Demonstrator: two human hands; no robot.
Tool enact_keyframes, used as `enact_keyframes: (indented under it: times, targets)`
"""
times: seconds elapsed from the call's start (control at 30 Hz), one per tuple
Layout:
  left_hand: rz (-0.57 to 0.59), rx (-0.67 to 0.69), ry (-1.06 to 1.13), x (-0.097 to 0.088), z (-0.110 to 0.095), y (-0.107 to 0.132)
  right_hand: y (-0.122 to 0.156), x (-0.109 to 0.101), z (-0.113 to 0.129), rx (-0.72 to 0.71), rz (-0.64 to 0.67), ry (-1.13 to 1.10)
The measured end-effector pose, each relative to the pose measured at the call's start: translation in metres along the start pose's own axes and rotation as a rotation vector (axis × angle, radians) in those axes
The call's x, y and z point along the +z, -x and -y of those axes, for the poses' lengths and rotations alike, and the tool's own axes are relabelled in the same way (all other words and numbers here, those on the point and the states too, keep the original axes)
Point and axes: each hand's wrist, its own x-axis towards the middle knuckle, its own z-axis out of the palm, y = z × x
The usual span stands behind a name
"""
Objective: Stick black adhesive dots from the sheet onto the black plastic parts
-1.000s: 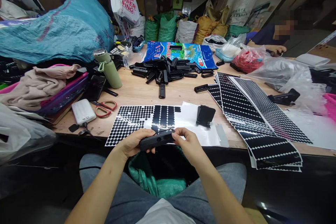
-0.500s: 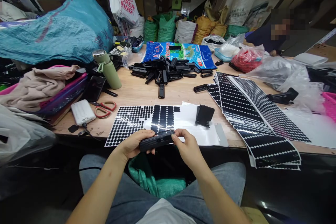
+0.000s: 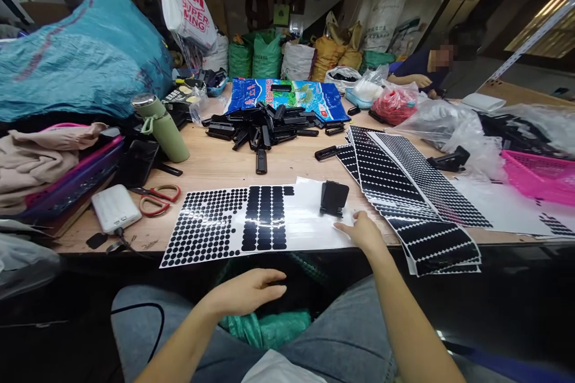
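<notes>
My left hand (image 3: 251,291) hovers below the table edge over my lap, fingers apart and nothing in it. Above the white sheet's right part, my right hand (image 3: 359,230) reaches out with thumb and forefinger spread, close to a black folding stand (image 3: 335,198) that stands there. The sticker sheet (image 3: 204,224) carries rows of black dots on its left and black rounded strips (image 3: 266,218) in its middle. Under my hands, a green sack (image 3: 269,329) lies open between my knees; its inside is dark.
A pile of black plastic parts (image 3: 265,125) lies farther back. Long sticker sheets (image 3: 395,191) overlap the table's front edge at right. Red-handled scissors (image 3: 155,206), a white power bank (image 3: 115,208) and a green flask (image 3: 162,128) stand left. A person (image 3: 420,72) sits at back right.
The black carbon-patterned piece that both hands held is gone from them. My right hand has moved right and forward toward the stand; my left hand has lowered and opened. The view has turned right.
</notes>
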Motion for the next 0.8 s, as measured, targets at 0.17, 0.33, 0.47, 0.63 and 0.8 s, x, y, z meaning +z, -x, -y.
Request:
enact_keyframes:
  times: [0.17,0.33,0.47,0.63,0.8]
  targets:
    - [-0.531,0.102,-0.348,-0.012,-0.001,-0.006,-0.022,0.010,-0.008,0.002,0.075,-0.023]
    - [-0.753,0.020,-0.908,-0.028,0.020,-0.016,-0.028,0.006,-0.016,-0.022,0.017,0.006]
    - [-0.713,-0.024,-1.078,-0.024,0.030,-0.018,-0.029,0.003,-0.014,-0.047,0.005,0.015]
    - [-0.709,-0.029,-1.152,-0.027,0.027,-0.021,-0.030,0.011,-0.009,-0.056,0.034,-0.252]
    - [-0.676,0.004,-1.168,-0.027,0.014,-0.036,-0.043,0.009,-0.027,-0.028,0.006,-0.425]
